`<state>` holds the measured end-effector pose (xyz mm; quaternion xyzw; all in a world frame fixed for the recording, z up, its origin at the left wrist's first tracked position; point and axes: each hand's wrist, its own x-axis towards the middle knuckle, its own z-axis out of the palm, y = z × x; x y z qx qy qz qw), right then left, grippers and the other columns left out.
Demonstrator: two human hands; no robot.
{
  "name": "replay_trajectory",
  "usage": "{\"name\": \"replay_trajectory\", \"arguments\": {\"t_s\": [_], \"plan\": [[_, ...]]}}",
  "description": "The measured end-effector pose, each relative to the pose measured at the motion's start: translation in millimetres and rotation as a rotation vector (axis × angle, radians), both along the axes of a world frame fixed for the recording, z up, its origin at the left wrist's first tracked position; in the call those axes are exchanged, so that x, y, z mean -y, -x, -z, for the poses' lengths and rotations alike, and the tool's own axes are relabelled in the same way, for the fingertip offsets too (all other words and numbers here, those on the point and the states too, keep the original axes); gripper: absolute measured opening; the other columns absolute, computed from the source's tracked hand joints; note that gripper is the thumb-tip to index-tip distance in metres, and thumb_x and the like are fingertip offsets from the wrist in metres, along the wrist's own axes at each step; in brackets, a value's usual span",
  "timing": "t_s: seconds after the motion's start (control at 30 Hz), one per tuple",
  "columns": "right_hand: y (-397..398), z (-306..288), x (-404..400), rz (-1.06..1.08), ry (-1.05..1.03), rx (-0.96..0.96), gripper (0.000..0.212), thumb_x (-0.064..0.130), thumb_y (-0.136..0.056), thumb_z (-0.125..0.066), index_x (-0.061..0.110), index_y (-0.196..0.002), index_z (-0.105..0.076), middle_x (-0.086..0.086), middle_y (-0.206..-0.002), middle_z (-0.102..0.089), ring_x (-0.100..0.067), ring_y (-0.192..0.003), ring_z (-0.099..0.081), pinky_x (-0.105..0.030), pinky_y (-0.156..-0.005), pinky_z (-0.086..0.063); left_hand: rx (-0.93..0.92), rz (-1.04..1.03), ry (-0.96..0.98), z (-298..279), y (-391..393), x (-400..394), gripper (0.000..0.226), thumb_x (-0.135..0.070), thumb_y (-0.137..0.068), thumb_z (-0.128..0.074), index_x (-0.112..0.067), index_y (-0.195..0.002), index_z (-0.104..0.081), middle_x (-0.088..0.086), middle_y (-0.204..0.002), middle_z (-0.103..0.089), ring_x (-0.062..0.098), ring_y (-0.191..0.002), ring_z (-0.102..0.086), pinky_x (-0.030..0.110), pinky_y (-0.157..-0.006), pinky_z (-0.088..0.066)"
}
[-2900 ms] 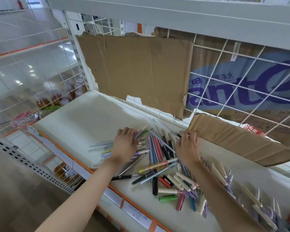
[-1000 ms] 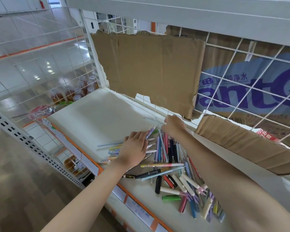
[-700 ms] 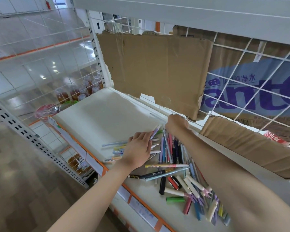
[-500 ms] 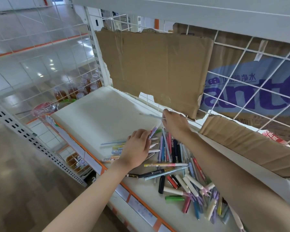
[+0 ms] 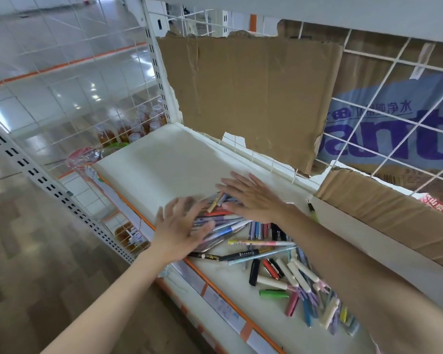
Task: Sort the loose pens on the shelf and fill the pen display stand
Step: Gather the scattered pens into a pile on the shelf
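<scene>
Our left hand [image 5: 179, 229] now lies flat with the fingers spread, pressing down on a bunch of pens [image 5: 216, 223] at the left end of the heap. A moment ago those fingers were curled over the same pens, so the grip has let go and turned into a push. Our right hand [image 5: 251, 199] has changed more: half a second back it was pinching a single pale pen lifted toward the back rail, and now it too is flat and open, palm down on the far side of the bunch, holding nothing. We cannot tell where that lifted pen ended up.

Between the two palms the pens lie roughly side by side, while the rest of the loose pens [image 5: 292, 274] stay scattered to the right along the shelf [image 5: 169, 159]. A torn sheet of cardboard [image 5: 248, 98] leans against the wire back.

We judge that we are squaring up one sorted group before lifting it. No pen display stand shows in this view, so filling it has yet to begin.
</scene>
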<state>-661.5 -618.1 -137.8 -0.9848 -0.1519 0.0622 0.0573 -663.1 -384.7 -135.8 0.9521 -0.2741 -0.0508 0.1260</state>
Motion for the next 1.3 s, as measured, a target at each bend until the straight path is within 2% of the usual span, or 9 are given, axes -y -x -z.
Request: {"name": "replay_trajectory", "arguments": {"t_s": [0.1, 0.17, 0.33, 0.47, 0.63, 0.8, 1.0, 1.17, 1.3], "plan": [[-3.3, -1.5, -4.5, 0.003, -0.037, 0.015, 0.054, 0.056, -0.096, -0.023, 0.033, -0.144, -0.027, 0.002, -0.144, -0.031, -0.018, -0.138, -0.02, -0.037, -0.116, -0.005, 0.055, -0.058, 0.058, 4.0, 17.4, 15.1, 0.079, -0.076, -0.073, -0.003, -0.041, -0.14, -0.023, -0.006, -0.143, -0.028, 0.018, -0.135, -0.02, 0.042, -0.111, -0.019], [4.9, -1.1, 1.7, 0.02, -0.076, 0.032, 0.048, 0.056, -0.095, -0.026, 0.035, -0.136, -0.038, 0.0, -0.128, -0.035, -0.019, -0.123, -0.03, -0.033, -0.108, -0.017, 0.072, -0.107, 0.1, 8.3, 29.0, 24.5, 0.079, -0.078, -0.071, -0.005, -0.041, -0.139, -0.024, -0.006, -0.142, -0.028, 0.019, -0.131, -0.023, 0.037, -0.107, -0.021], [38.7, 1.3, 23.9, 0.046, -0.045, 0.033, 0.056, 0.064, -0.089, -0.018, 0.041, -0.134, -0.038, 0.001, -0.126, -0.032, -0.015, -0.116, -0.031, -0.034, -0.103, -0.025, 0.09, -0.155, 0.087, 18.1, 53.1, 51.3, 0.082, -0.081, -0.071, -0.008, -0.04, -0.141, -0.02, -0.002, -0.14, -0.023, 0.021, -0.128, -0.018, 0.038, -0.105, -0.019], [60.5, 1.4, 38.3, 0.069, -0.044, 0.065, 0.046, 0.058, -0.095, -0.023, 0.04, -0.134, -0.038, 0.003, -0.133, -0.034, -0.014, -0.119, -0.028, -0.034, -0.099, -0.022, 0.094, -0.23, 0.084, 19.8, 78.2, 79.2, 0.082, -0.079, -0.073, -0.003, -0.037, -0.14, -0.025, 0.0, -0.138, -0.025, 0.022, -0.126, -0.019, 0.04, -0.103, -0.017], [94.3, 3.9, 64.6, 0.12, -0.06, 0.087, 0.045, 0.051, -0.098, -0.023, 0.04, -0.141, -0.031, 0.007, -0.132, -0.038, -0.013, -0.119, -0.028, -0.028, -0.098, -0.02, 0.115, -0.281, 0.13, 19.1, 116.2, 115.2, 0.074, -0.076, -0.079, -0.011, -0.035, -0.135, -0.035, 0.001, -0.134, -0.033, 0.024, -0.123, -0.025, 0.043, -0.101, -0.02], [118.8, 3.1, 86.7, 0.202, -0.244, -0.01, 0.044, 0.044, -0.1, -0.02, 0.036, -0.138, -0.041, 0.007, -0.129, -0.041, -0.01, -0.119, -0.033, -0.024, -0.099, -0.019, 0.146, -0.268, 0.149, 19.8, 139.6, 128.4, 0.069, -0.071, -0.081, -0.016, -0.033, -0.134, -0.037, 0.005, -0.132, -0.035, 0.027, -0.122, -0.027, 0.044, -0.102, -0.022], [156.2, -0.8, 101.3, 0.19, -0.235, 0.011, 0.069, 0.064, -0.087, -0.008, 0.032, -0.137, -0.043, 0.005, -0.132, -0.041, -0.011, -0.121, -0.034, -0.029, -0.104, -0.023, 0.157, -0.284, 0.152, 18.0, 166.7, 147.7, 0.069, -0.067, -0.082, -0.017, -0.03, -0.132, -0.046, 0.01, -0.13, -0.04, 0.031, -0.122, -0.031, 0.044, -0.101, -0.021], [186.4, -0.3, 116.3, 0.238, -0.251, 0.043, 0.045, 0.048, -0.098, -0.025, 0.032, -0.134, -0.047, 0.009, -0.137, -0.044, -0.011, -0.126, -0.035, -0.029, -0.105, -0.021, 0.152, -0.292, 0.187, 20.7, 194.1, 167.5, 0.063, -0.064, -0.084, -0.022, -0.029, -0.128, -0.05, 0.011, -0.125, -0.044, 0.032, -0.118, -0.033, 0.047, -0.1, -0.025], [210.7, 0.8, 125.4, 0.285, -0.261, 0.084, 0.048, 0.05, -0.098, -0.022, 0.03, -0.132, -0.05, 0.01, -0.138, -0.047, -0.01, -0.129, -0.034, -0.029, -0.107, -0.018, 0.163, -0.292, 0.205, 17.8, 214.2, 183.1, 0.062, -0.062, -0.084, -0.023, -0.028, -0.126, -0.052, 0.011, -0.123, -0.046, 0.032, -0.117, -0.037, 0.046, -0.099, -0.027]]}}
